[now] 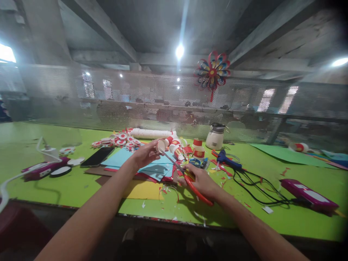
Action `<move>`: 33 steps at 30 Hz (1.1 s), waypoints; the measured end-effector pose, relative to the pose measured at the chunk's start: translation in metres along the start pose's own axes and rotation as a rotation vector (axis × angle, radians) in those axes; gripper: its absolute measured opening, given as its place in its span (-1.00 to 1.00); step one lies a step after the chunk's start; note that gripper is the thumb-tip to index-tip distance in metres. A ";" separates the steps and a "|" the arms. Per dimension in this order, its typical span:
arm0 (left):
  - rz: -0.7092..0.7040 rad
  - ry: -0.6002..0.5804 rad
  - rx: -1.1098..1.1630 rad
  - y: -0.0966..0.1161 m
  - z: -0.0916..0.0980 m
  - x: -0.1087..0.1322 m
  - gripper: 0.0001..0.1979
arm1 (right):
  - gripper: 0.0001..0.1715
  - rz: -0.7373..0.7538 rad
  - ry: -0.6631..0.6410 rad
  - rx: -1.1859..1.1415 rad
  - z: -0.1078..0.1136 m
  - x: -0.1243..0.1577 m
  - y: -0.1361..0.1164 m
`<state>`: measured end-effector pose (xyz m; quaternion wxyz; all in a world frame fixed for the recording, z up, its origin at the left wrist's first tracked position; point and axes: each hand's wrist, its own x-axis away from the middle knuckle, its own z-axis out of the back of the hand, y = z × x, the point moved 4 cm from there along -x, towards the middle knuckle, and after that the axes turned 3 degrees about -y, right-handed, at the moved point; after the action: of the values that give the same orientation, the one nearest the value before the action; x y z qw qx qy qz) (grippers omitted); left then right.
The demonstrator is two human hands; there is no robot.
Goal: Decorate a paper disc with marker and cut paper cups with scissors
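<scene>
My left hand (144, 155) is closed around a small paper cup (161, 145), its round pale end turned toward me. In my right hand (201, 178) is a pair of scissors with red handles (198, 190). The blades point up and left, and their tips reach the cup's edge; whether they touch it I cannot tell. Under my hands lie light blue paper sheets (116, 158) stacked over red and brown ones, with a yellow sheet (144, 191) in front. Just beyond are several red and white paper cups (176, 148), some lying on their sides.
Left are a black phone (98, 157), a purple power strip (45, 168) and a heap of red-white paper pieces (122, 138). Right are a blue glue gun (228, 159) with black cable, another power strip (308, 195) and a pale pot (214, 138). Perforated mesh (152, 98) stands behind.
</scene>
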<state>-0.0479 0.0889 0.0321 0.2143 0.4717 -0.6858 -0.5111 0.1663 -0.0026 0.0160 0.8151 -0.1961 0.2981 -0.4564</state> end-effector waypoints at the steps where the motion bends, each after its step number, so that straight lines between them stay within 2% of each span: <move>1: -0.005 -0.006 0.007 0.000 0.000 0.000 -0.61 | -0.55 0.003 -0.005 0.000 0.000 0.001 -0.001; 10: 0.001 -0.068 0.077 0.005 -0.002 0.006 -0.54 | -0.56 0.000 -0.017 -0.058 -0.001 -0.002 0.002; 19: 0.022 -0.037 0.078 0.000 0.005 0.001 -0.61 | -0.55 -0.013 -0.004 -0.111 -0.001 -0.002 0.003; 33: -0.040 -0.020 0.105 0.000 0.008 0.001 -0.65 | -0.49 -0.042 -0.048 -0.143 0.001 0.001 -0.003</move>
<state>-0.0541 0.0919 0.0287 0.1723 0.4908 -0.7041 -0.4833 0.1653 -0.0048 0.0186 0.7961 -0.2711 0.3061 -0.4462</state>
